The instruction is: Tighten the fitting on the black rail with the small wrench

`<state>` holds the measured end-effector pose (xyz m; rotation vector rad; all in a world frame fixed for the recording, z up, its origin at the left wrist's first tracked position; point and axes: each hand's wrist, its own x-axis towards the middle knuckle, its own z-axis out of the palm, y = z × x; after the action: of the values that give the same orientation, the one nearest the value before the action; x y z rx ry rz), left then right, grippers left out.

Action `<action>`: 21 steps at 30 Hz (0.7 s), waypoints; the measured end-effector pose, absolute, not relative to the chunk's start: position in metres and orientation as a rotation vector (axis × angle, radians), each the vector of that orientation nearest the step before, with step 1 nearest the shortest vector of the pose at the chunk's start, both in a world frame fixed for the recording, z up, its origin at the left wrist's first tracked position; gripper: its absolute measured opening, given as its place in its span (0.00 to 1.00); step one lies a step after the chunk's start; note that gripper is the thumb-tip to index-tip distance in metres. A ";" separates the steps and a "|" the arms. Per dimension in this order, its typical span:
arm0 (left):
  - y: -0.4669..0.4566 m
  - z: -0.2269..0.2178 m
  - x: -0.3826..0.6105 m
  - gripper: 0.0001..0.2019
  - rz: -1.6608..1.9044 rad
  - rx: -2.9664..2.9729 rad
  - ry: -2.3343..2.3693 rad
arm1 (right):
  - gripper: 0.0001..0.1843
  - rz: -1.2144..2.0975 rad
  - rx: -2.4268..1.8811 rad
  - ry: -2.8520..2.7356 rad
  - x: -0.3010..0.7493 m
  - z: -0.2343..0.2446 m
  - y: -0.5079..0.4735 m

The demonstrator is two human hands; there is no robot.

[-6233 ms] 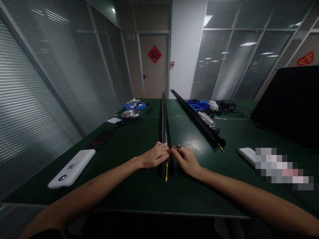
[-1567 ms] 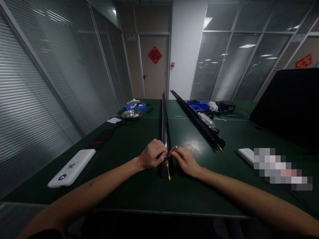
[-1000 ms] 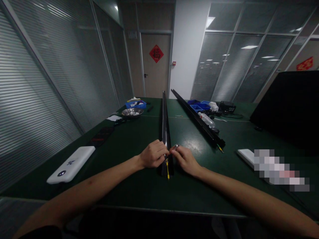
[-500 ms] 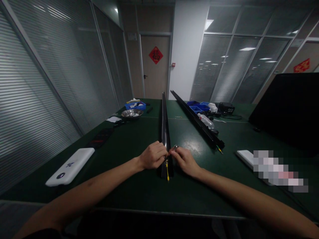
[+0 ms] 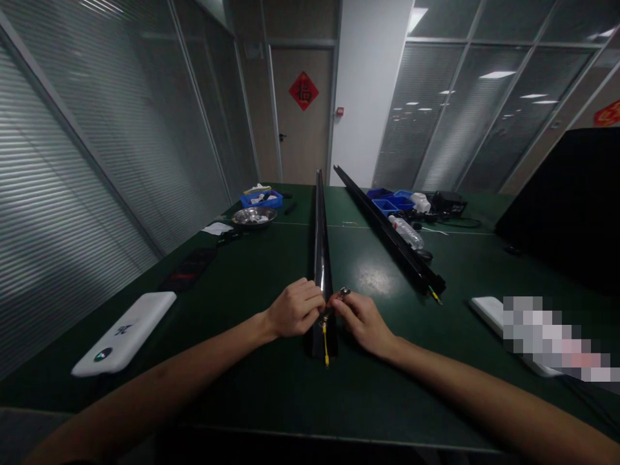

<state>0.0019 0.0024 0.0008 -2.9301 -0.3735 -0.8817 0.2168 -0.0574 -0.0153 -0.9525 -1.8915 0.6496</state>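
Note:
A long black channel rail (image 5: 321, 242) runs away from me down the middle of the table. My left hand (image 5: 296, 309) is closed at its near end, knuckles up; what its fingertips pinch is hidden. Against the rail's right side, my right hand (image 5: 365, 323) is closed in a pinch, and a small shiny metal piece (image 5: 344, 292) sticks out by its forefinger. The fingertips of both hands nearly meet over the rail. Just below them a short yellow wire (image 5: 326, 342) with a terminal lies along the rail's near end.
Right of centre lies a second black rail (image 5: 387, 232) with a yellow-green wire (image 5: 435, 296). Beyond it are blue bins (image 5: 386, 206) and a plastic bottle (image 5: 405, 232). Left stand a metal bowl (image 5: 254, 217) and a white device (image 5: 126, 332). A dark monitor (image 5: 564, 206) stands right.
My view has tilted down and shifted slightly, so the scene moves in the picture. Both hands stay at the rail's near end with almost the same grip.

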 end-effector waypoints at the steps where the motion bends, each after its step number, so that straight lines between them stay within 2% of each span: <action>1: 0.002 0.001 0.002 0.11 -0.880 -2.938 -0.398 | 0.17 0.662 -0.954 -1.882 0.217 -0.015 -0.058; 16: -0.003 0.003 -0.001 0.12 -1.015 -3.056 -0.552 | 0.14 0.896 -1.115 -1.744 0.215 -0.006 -0.063; 21: -0.031 0.003 -0.026 0.10 -1.044 -3.021 -0.511 | 0.12 0.761 -1.108 -1.667 0.227 0.005 -0.070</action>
<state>-0.0261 -0.0309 0.0035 -3.0215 -0.5113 -1.0436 0.2266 -0.0701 0.0052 -1.1082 -1.6666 0.7615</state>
